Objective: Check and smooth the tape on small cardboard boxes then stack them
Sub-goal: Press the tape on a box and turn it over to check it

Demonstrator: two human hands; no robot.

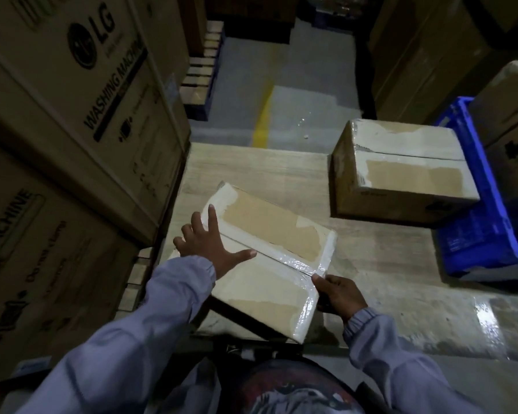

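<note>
Tall brown cartons [81, 115] printed "LG" and "WASHING MACHINE" fill the left side, stacked beside a pale wood-grain worktop [386, 264]; the left hand [213, 243], in a grey-blue sleeve [150, 318], lies flat on the top of a small cardboard box [269, 258], its fingers [212, 218] spread wide and gripping nothing, the thumb resting along the centre seam; this near box sits at the front of the worktop, turned at an angle, with its near corner reaching past the worktop's front edge; its top is plain brown card framed by glossy clear tape [299, 262] along the edges and down the seam, the tape shining where light catches it; the right hand [338, 297] curls its fingers around the box's right edge at the seam end, holding it; further back and to the right a second small box [401, 171] stands on the worktop, well apart, taped the same way; beside it on the far right is a blue plastic crate [485, 204].
</note>
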